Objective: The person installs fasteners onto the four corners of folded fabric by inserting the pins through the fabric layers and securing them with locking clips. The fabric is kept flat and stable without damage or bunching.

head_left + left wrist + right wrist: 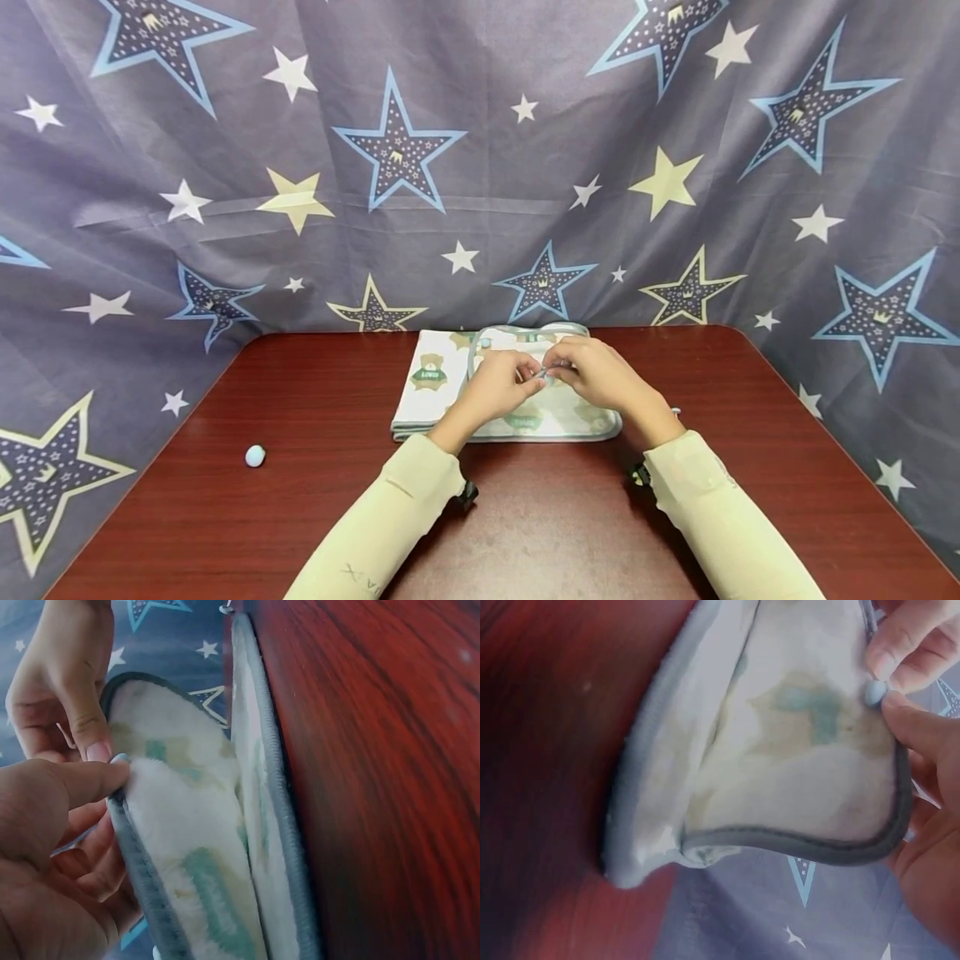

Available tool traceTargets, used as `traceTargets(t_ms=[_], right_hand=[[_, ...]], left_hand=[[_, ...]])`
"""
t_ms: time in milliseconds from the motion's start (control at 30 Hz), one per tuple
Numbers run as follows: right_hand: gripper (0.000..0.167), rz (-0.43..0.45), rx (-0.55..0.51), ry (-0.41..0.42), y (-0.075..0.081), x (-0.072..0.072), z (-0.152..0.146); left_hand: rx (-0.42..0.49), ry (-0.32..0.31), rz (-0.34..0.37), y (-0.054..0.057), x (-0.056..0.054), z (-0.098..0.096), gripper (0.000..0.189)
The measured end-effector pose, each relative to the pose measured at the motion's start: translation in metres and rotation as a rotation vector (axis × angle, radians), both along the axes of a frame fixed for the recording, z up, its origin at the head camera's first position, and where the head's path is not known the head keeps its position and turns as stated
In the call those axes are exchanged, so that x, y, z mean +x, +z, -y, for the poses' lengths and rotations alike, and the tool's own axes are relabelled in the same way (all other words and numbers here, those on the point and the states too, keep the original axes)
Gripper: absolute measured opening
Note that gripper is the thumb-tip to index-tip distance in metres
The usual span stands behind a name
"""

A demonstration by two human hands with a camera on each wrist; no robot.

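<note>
A white plush cloth [555, 423] with grey-green edging and bear prints lies folded near the table's far side. Part of its edge is raised between both hands. My left hand [501, 386] pinches that edge between thumb and fingers, beside a small rounded pale-blue knob [875, 692] on the border. Close against it, my right hand [606, 379] pinches the same border, its thumb touching the knob in the right wrist view. Seen from the left wrist, the plush inner face [176, 802] stands up from the layer beneath. Whether the knob pierces or clips the fabric cannot be told.
A pale-blue ball-like piece [255, 456] lies on the dark red table [322, 392] at left. Another small pale-blue piece [486, 342] shows on the cloth's upper left. A star-patterned curtain [480, 208] hangs behind the table's far edge.
</note>
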State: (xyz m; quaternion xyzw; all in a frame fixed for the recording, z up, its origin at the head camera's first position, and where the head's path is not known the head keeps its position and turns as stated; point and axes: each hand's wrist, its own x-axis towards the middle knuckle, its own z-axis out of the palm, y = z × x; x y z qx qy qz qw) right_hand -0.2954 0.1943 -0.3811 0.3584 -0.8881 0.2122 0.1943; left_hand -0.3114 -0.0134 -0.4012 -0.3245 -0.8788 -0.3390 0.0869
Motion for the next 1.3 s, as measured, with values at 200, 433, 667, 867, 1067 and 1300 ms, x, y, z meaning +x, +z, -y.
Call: traceTargets(t_ms=[200, 433, 667, 867, 1067, 1300], right_hand=[[0.009, 0.063, -0.004, 0.016, 0.007, -0.003, -0.013], [0.006, 0.093, -0.063, -0.046, 0.019, -0.002, -0.039], [0.005, 0.074, 0.015, -0.098, 0.017, -0.001, -0.06], [0.008, 0.109, 0.082, -0.136, 0.014, 0.002, -0.076], [0.01, 0.139, 0.149, -0.163, 0.011, 0.006, -0.094], [0.007, 0.252, 0.244, -0.187, 0.002, 0.011, -0.118]], left_hand=[[-0.018, -0.044, 0.033, -0.003, -0.007, -0.001, 0.008], [0.074, -0.002, 0.147, -0.003, -0.029, 0.007, 0.007], [0.402, 0.156, 0.397, -0.005, -0.051, 0.03, 0.012], [0.833, 0.334, 0.772, -0.014, -0.069, 0.055, 0.019], [1.047, 0.421, 0.947, -0.021, -0.075, 0.069, 0.008], [0.797, 0.336, 0.868, -0.02, -0.067, 0.071, 0.009]])
